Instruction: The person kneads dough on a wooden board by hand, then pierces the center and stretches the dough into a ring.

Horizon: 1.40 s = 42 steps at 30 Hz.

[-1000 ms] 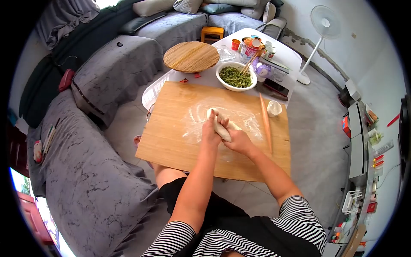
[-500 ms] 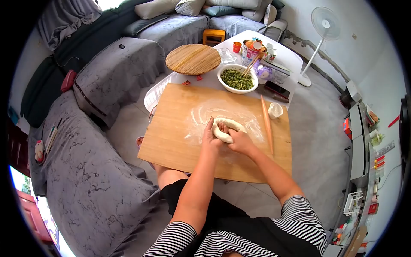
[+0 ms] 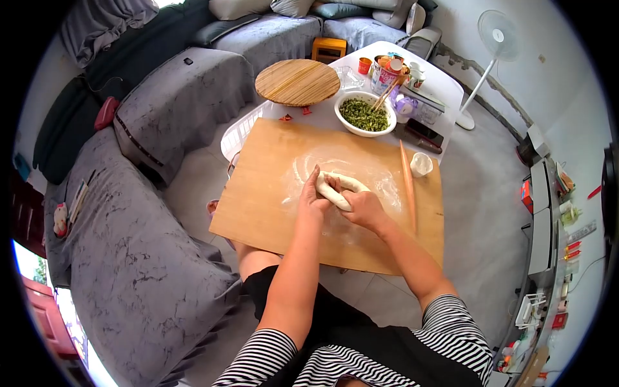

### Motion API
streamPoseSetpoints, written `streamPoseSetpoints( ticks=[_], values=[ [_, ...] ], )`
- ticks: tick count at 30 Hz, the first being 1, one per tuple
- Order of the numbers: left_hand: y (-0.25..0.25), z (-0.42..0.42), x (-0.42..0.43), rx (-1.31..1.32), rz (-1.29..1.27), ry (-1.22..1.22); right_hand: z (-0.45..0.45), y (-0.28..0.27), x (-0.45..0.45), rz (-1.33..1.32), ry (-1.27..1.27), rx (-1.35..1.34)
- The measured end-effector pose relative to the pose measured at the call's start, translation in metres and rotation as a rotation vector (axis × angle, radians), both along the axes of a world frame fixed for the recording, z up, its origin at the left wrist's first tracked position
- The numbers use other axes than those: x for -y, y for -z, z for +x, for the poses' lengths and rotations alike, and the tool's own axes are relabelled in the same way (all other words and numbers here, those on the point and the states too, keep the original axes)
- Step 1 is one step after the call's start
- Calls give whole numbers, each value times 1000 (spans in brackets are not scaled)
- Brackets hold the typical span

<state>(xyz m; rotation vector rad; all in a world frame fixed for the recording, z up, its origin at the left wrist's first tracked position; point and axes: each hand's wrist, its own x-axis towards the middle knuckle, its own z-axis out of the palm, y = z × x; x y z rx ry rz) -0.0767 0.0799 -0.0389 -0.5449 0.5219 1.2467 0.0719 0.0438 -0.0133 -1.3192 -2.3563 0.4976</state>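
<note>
A ring of pale dough (image 3: 336,199) is held in both my hands above a floured wooden board (image 3: 258,187). My left hand (image 3: 314,195) grips the ring's left side, its thumb pointing up. On the right side, my right hand (image 3: 364,209) is closed around the dough, some of its fingers hidden inside the ring. White flour lies smeared on the board around and behind the dough. To the right of my hands rests a tapered wooden rolling pin (image 3: 409,184), and a small white cup (image 3: 422,164) stands beside it.
Behind the board, a white bowl of chopped green filling (image 3: 363,115) with chopsticks stands on the white table (image 3: 445,84). A round slatted tray (image 3: 297,82) is at the back left. A phone (image 3: 425,133) lies right of the bowl. A sofa (image 3: 142,258) runs along the left.
The dough ring has tilted and its hole looks longer and narrower. My right hand has turned slightly around it. The whole view has shifted a little.
</note>
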Motion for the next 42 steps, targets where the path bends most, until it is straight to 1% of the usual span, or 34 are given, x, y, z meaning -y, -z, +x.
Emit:
streamPoseSetpoints(
  ticks=[2, 3, 4, 6, 7, 8, 10, 11, 13, 14, 16, 17, 18, 20, 21, 23, 24, 26, 27, 28, 30, 31, 32, 33, 34, 35, 36, 37, 38, 39, 40, 42],
  values=[
    [2, -4, -3, -25, 33, 99, 15, 4, -9, 151, -92, 86],
    [12, 1, 0, -55, 158, 109, 23, 20, -15, 75, -41, 69],
    [24, 8, 0, -53, 166, 109, 22, 18, -14, 84, -41, 73],
    [41, 24, -4, -64, 388, 38, 15, 17, -11, 66, -31, 31],
    [25, 30, 1, -169, 331, 24, 11, 21, -13, -3, 10, -21],
    [15, 34, 1, -169, 328, 33, 13, 24, -11, -6, 19, -23],
    [5, 34, -4, -376, 257, 27, 11, 25, -9, -135, 81, -90],
    [1, 26, -7, -380, 257, 20, 11, 26, -9, -134, 74, -93],
    [2, 12, -7, -282, 68, -22, 16, 29, -2, -47, 12, 212],
    [7, 12, -4, -281, 61, -22, 19, 31, -1, -53, 10, 213],
    [14, 13, 4, -244, 287, -94, 21, 28, -2, 14, 12, 126],
    [15, 17, 3, -284, 283, -97, 22, 26, -5, -47, 15, 136],
    [13, 22, 4, -285, 284, -93, 18, 22, -6, -47, 20, 134],
    [10, 31, 4, -406, 259, -102, 5, 13, -6, -62, 44, -120],
    [8, 34, 3, -406, 262, -96, 3, 15, -9, -61, 51, -122],
    [5, 35, 0, -486, 181, -69, 0, 21, -14, -213, 52, -97],
    [6, 30, -1, -491, 186, -76, -2, 17, -10, -208, 45, -101],
    [13, 12, -4, -464, 124, 4, -5, 3, 3, -275, 62, 111],
    [14, 11, -2, -417, 116, -40, -5, -3, 3, -303, 73, 237],
    [16, 13, 1, -414, 116, -52, -2, 0, 1, -299, 62, 243],
    [12, 25, 3, -497, 110, -54, 5, 13, -6, -224, 149, 245],
    [13, 32, 2, -501, 173, -91, 4, 19, -10, -214, 146, 247],
    [15, 37, -1, -498, 179, -95, 3, 26, -13, -136, 100, -9],
    [9, 40, 2, -586, 239, -88, 2, 33, -15, -61, 53, -265],
    [5, 42, 5, -675, 298, -79, 2, 40, -19, -62, 53, -265],
    [2, 38, 7, -684, 351, -64, 1, 47, -24, -184, 48, -243],
    [5, 31, 7, -689, 348, -66, -3, 50, -28, -306, 39, -222],
    [9, 23, 6, -655, 427, 24, -5, 37, -27, -309, 34, -224],
    [13, 19, 5, -617, 505, 114, -2, 21, -28, -626, 28, -310],
    [8, 19, 8, -617, 505, 109, 0, 7, -27, -940, 24, -391],
    [2, 21, 12, -620, 528, 104, 1, 2, -27, -936, 21, -388],
    [-6, 27, 14, -620, 559, 99, 4, -6, -28, -1153, -75, -645]
  ],
)
